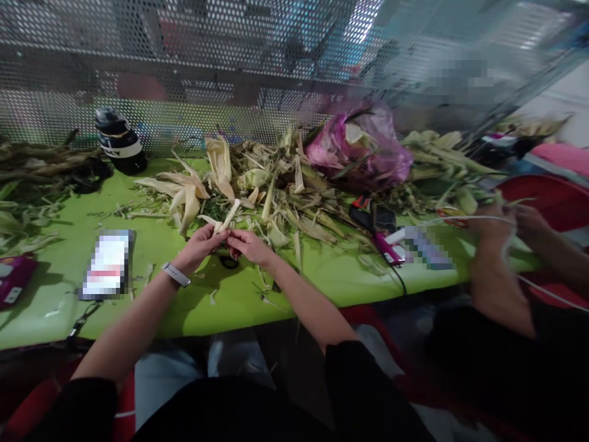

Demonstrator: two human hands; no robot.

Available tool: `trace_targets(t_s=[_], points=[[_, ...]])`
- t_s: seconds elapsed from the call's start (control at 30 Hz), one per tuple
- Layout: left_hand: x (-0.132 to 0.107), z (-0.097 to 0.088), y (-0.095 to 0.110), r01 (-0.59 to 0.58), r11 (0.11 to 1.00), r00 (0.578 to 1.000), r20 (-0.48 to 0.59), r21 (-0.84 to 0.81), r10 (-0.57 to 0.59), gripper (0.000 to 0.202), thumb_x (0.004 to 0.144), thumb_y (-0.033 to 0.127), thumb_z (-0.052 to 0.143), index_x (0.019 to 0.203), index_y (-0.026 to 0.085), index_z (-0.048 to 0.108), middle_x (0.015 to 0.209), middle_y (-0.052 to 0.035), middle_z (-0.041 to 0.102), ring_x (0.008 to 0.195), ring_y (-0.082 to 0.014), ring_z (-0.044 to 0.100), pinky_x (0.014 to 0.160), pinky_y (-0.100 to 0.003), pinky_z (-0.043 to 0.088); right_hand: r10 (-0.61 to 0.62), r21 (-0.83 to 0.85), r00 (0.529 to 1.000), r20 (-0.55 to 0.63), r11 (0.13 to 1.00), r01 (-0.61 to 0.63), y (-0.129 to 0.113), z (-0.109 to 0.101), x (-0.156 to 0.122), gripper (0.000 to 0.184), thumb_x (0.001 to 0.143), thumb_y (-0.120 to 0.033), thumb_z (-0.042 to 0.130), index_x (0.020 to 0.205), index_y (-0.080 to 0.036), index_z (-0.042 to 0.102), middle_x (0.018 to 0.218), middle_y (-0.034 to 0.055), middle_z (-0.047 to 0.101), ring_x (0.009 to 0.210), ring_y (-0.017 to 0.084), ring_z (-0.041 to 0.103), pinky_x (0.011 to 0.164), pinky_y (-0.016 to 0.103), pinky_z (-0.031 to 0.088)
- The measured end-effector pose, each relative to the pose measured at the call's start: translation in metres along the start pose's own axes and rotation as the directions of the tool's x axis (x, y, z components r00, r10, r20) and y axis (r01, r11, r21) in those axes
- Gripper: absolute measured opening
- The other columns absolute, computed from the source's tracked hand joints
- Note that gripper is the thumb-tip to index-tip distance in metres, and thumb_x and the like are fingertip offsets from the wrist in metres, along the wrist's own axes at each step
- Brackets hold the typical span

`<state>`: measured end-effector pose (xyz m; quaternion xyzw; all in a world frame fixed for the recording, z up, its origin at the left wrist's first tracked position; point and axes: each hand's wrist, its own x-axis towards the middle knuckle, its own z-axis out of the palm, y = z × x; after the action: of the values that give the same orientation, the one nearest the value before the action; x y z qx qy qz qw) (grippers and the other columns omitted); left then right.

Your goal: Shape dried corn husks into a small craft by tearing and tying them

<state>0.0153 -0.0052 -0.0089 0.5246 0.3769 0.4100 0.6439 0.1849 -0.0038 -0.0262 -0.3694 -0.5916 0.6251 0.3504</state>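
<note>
Pale strips of corn husk [230, 216] stick up from between my two hands, just over the front of the green table. My left hand [205, 240], with a light band on its wrist, is closed round the lower end of the husk. Fingers bent, my right hand [251, 245] meets the left at the base of the same strips and pinches there. A small dark ring-shaped thing [229, 263] lies on the table below the hands; its kind is unclear. Right behind the hands spreads a heap of dry husks [304, 196].
A phone [107, 264] and a dark bottle [120, 141] are at left. A pink plastic bag [359, 147] stands behind the heap, before a perforated metal panel [193, 73]. At right, a co-worker's hands [497, 218] work near another phone [427, 247] and a white cable.
</note>
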Motion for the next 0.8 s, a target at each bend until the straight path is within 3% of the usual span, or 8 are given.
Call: trace_targets(t_s=[0.27,0.4,0.47,0.5,0.57,0.6,0.73,0.8], points=[[0.001,-0.007,0.005,-0.009,0.978,1.000,-0.009,0.208,0.011,0.042,0.077,0.052,0.070,0.070,0.012,0.059,0.058,0.0037,0.049,0.050,-0.0056,0.031,0.046,-0.022,0.021,0.013,-0.139,0.998,0.062,0.990,-0.004,-0.008,-0.007,-0.004,0.037,0.082,-0.053,0.059,0.071,-0.019,0.053,0.050,-0.0054,0.050,0.047,0.009,0.047,0.049,0.022,0.034],[0.000,-0.009,0.010,-0.048,0.967,0.999,-0.007,0.250,0.051,0.040,0.075,0.051,0.072,0.079,0.012,0.065,0.072,-0.0014,0.060,0.063,-0.0104,0.047,0.057,-0.022,0.036,-0.095,-0.307,0.995,-0.037,0.948,0.079,-0.009,-0.007,-0.009,0.032,0.085,-0.046,0.055,0.067,-0.019,0.053,0.055,-0.0037,0.050,0.051,0.010,0.046,0.052,0.025,0.037],[-0.001,-0.009,0.011,-0.042,0.958,0.999,0.000,0.282,0.043,0.042,0.075,0.052,0.072,0.088,0.013,0.068,0.080,-0.0038,0.064,0.072,-0.0140,0.053,0.063,-0.024,0.040,-0.356,-0.500,0.907,-0.224,0.841,0.206,-0.013,-0.007,-0.013,0.027,0.085,-0.040,0.057,0.067,-0.019,0.056,0.064,-0.0003,0.055,0.062,0.013,0.051,0.063,0.028,0.043],[-0.002,-0.008,0.011,-0.030,0.951,1.000,0.002,0.307,0.031,0.043,0.076,0.054,0.070,0.090,0.013,0.069,0.079,-0.0042,0.064,0.072,-0.0148,0.054,0.062,-0.024,0.040,-0.502,-0.600,0.808,-0.308,0.762,0.245,-0.015,-0.008,-0.015,0.024,0.085,-0.038,0.058,0.069,-0.019,0.059,0.071,0.0022,0.058,0.071,0.016,0.054,0.071,0.031,0.045],[-0.004,-0.006,0.009,-0.008,0.924,0.999,0.032,0.383,-0.005,0.044,0.081,0.056,0.064,0.087,0.013,0.071,0.072,-0.0032,0.061,0.065,-0.0139,0.051,0.056,-0.024,0.036,-0.690,-0.731,0.622,-0.371,0.630,0.263,-0.019,-0.010,-0.016,0.020,0.086,-0.036,0.058,0.078,-0.019,0.065,0.090,0.0077,0.064,0.094,0.021,0.058,0.091,0.039,0.044],[-0.004,-0.004,0.007,-0.003,0.902,0.998,0.059,0.432,-0.025,0.045,0.082,0.057,0.061,0.083,0.013,0.071,0.065,-0.0018,0.057,0.059,-0.0125,0.046,0.053,-0.024,0.033,-0.720,-0.757,0.599,-0.350,0.594,0.271,-0.020,-0.012,-0.016,0.020,0.087,-0.036,0.058,0.083,-0.020,0.068,0.099,0.0091,0.065,0.103,0.023,0.057,0.098,0.041,0.041],[-0.004,0.002,-0.003,-0.056,0.816,0.979,0.194,0.576,-0.070,0.043,0.081,0.055,0.062,0.071,0.013,0.068,0.052,0.0030,0.042,0.048,-0.0089,0.031,0.047,-0.024,0.022,-0.594,-0.694,0.794,-0.129,0.626,0.355,-0.016,-0.016,-0.007,0.021,0.089,-0.039,0.061,0.087,-0.022,0.073,0.102,0.0061,0.071,0.105,0.022,0.062,0.099,0.041,0.042],[-0.004,0.004,-0.007,-0.111,0.802,0.974,0.225,0.586,-0.029,0.042,0.082,0.053,0.061,0.067,0.014,0.063,0.052,0.0033,0.041,0.049,-0.0087,0.032,0.048,-0.024,0.022,-0.531,-0.626,0.845,-0.063,0.680,0.381,-0.011,-0.016,-0.002,0.021,0.088,-0.040,0.062,0.084,-0.022,0.073,0.093,0.0049,0.072,0.095,0.020,0.065,0.092,0.037,0.047]])
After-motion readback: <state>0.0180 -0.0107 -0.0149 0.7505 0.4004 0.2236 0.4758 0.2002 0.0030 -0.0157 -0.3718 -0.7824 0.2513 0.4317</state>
